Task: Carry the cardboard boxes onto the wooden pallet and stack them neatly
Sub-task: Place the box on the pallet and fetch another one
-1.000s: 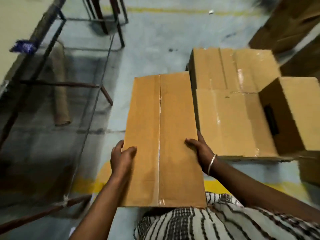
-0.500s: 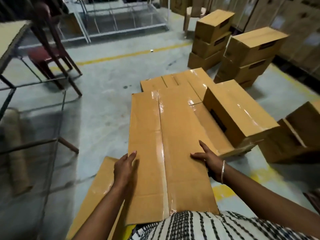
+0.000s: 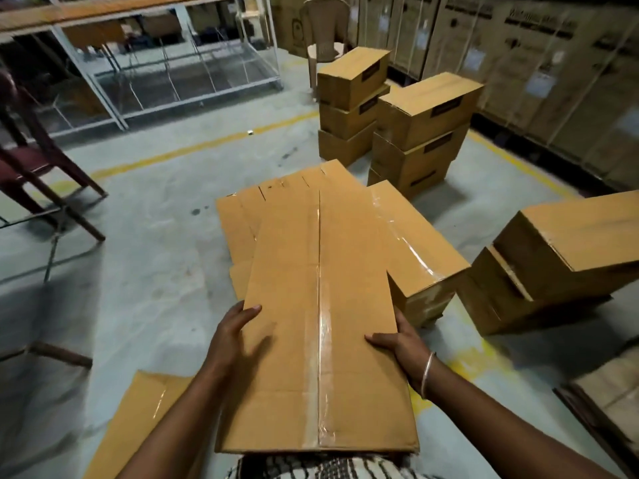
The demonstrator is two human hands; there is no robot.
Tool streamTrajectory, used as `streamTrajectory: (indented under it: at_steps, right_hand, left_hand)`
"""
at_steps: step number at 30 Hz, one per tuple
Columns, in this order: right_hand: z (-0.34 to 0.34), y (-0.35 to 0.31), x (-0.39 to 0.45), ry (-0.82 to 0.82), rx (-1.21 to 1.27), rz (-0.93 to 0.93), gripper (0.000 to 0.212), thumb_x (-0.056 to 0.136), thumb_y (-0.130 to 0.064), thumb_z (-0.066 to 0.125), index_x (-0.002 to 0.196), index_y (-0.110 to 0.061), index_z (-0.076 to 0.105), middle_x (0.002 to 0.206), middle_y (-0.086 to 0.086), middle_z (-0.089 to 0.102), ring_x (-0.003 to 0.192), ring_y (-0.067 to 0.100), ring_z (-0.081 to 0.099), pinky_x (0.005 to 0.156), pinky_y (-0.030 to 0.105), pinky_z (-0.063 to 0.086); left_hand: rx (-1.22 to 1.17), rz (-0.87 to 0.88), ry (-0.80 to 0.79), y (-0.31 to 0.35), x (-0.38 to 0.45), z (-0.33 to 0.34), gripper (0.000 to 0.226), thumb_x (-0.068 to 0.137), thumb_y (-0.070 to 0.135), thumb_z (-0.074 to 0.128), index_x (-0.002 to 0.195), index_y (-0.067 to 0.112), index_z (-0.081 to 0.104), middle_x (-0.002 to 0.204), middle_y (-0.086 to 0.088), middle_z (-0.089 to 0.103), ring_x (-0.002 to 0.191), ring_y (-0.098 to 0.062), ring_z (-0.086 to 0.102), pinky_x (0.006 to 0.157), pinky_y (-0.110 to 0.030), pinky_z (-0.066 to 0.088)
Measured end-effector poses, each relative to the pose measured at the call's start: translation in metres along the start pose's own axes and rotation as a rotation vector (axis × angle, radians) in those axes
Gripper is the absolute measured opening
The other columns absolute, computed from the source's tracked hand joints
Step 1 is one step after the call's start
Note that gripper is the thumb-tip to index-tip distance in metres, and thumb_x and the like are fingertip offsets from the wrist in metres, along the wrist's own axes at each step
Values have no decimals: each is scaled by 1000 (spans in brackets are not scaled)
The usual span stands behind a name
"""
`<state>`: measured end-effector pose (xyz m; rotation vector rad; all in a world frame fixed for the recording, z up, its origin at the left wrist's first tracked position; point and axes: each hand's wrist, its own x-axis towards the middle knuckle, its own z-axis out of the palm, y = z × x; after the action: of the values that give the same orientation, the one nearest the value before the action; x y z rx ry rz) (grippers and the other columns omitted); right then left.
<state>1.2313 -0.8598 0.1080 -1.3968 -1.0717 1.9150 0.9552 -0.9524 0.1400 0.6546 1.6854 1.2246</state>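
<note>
I hold a long taped cardboard box [image 3: 321, 305] in front of my chest, lifted off the floor. My left hand [image 3: 231, 335] grips its left side, thumb on top. My right hand [image 3: 401, 344] grips its right edge, thumb on the top face. Below and beyond it lie more sealed boxes [image 3: 415, 250] in a low layer on the floor. Whatever is under them is hidden. Two stacks of three boxes [image 3: 425, 133] stand further back, and two tilted boxes [image 3: 560, 261] sit at the right.
A flat cardboard piece [image 3: 138, 420] lies on the floor at my lower left. A dark red chair [image 3: 38, 160] and metal table frame stand left. Metal racks [image 3: 179, 74] line the back, tall cartons [image 3: 539, 63] the right wall. Yellow floor lines [image 3: 193, 146] cross the concrete.
My view has tilted up from the floor to the room. The carried box has risen and moved forward over the low boxes. Both hands keep their hold on its sides.
</note>
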Motion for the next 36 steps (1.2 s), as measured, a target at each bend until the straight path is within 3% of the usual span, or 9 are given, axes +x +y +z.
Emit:
streamTrajectory:
  at_steps: [2, 5, 9, 12, 17, 22, 28, 31, 36]
  right_hand:
    - [-13, -13, 19, 15, -9, -27, 88, 55, -17, 81, 135, -30, 49, 117, 11, 69, 103, 33, 67, 88, 51, 56]
    - [-24, -35, 47, 50, 0, -49, 82, 57, -10, 76, 133, -26, 51, 113, 11, 71, 100, 33, 69, 85, 49, 57]
    - [-44, -71, 98, 77, -82, -43, 72, 70, 3, 77, 133, -22, 52, 111, 12, 71, 99, 35, 69, 87, 50, 56]
    - [-61, -91, 136, 100, -155, 1, 58, 82, 9, 67, 131, -20, 53, 106, 7, 72, 94, 30, 70, 83, 44, 58]
    - [-69, -123, 190, 94, -219, 29, 46, 87, 10, 62, 109, -29, 51, 90, -13, 65, 79, 14, 67, 60, 25, 58]
    - [-69, -128, 244, 21, -275, 95, 83, 82, 4, 70, 149, -27, 33, 134, -3, 54, 96, 15, 65, 72, 31, 58]
    - [-75, -118, 310, -86, -322, 155, 101, 55, -20, 85, 144, -39, 41, 121, -3, 68, 102, 23, 69, 88, 47, 57]
    - [-83, -107, 334, -133, -412, 94, 101, 61, -23, 87, 147, -40, 36, 115, -21, 63, 109, 15, 63, 98, 37, 52]
    - [-105, -83, 384, -244, -587, -2, 95, 62, -48, 84, 138, -54, 27, 134, -16, 53, 119, 7, 54, 104, 31, 45]
  left_hand:
    - [27, -3, 12, 4, 24, 14, 29, 87, 39, 62, 110, 24, 72, 129, 5, 60, 122, 1, 55, 108, -24, 40]
    - [-117, -87, 34, 3, 61, 30, 75, 57, 68, 72, 120, 27, 69, 139, -3, 56, 133, -25, 47, 116, -50, 30]
    - [-193, -70, -3, 21, 108, 70, 90, 54, 61, 70, 133, 20, 59, 146, 4, 47, 136, -17, 41, 114, -39, 29]
    - [-194, -43, -42, 30, 147, 92, 56, 78, 47, 63, 128, 23, 58, 142, 5, 44, 137, -14, 35, 106, -32, 26]
    - [-136, -18, 44, 28, 194, 111, 73, 61, 59, 58, 122, 21, 64, 143, 2, 46, 133, -18, 40, 112, -37, 27]
    - [-157, -84, 149, 11, 207, 119, 21, 93, 28, 56, 113, 22, 60, 108, 19, 55, 111, -9, 45, 92, -27, 31]
    - [-34, -157, 358, 0, 231, 139, 45, 90, 35, 56, 130, 14, 56, 120, 10, 45, 110, -11, 41, 91, -29, 28]
    - [80, -243, 417, -18, 253, 147, 47, 93, 20, 58, 139, 13, 51, 128, 7, 52, 117, -20, 50, 93, -33, 37]
    - [120, -302, 500, -51, 292, 171, 47, 93, 10, 59, 139, 17, 50, 126, -1, 59, 110, -24, 57, 96, -38, 43]
